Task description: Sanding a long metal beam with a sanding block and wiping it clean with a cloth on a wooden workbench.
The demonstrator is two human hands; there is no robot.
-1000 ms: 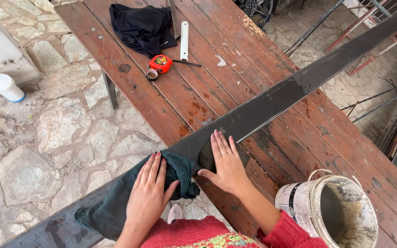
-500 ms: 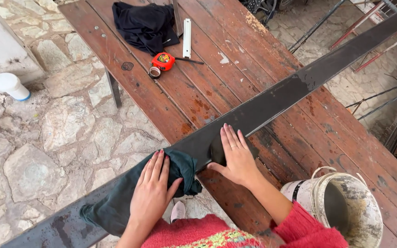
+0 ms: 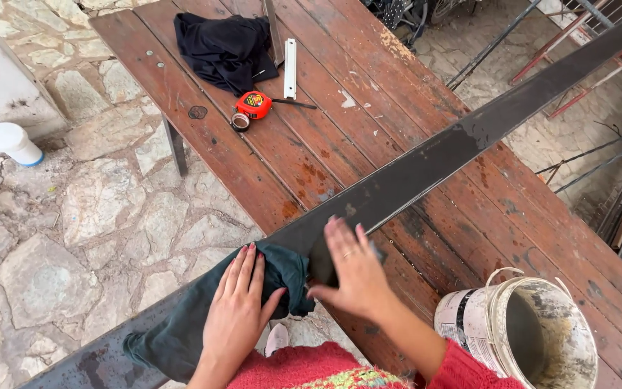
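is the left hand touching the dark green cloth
Touching. The head view shows the left hand lying flat, palm down, on the dark green cloth, which is draped over the long dark metal bar.

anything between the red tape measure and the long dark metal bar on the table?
Head view: only bare, worn red-brown wooden tabletop planks separate the red tape measure from the long dark metal bar; nothing lies there.

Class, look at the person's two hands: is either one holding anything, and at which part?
Neither closes a grip. The left hand presses flat on the dark green cloth; the right hand lies open on the long dark metal bar.
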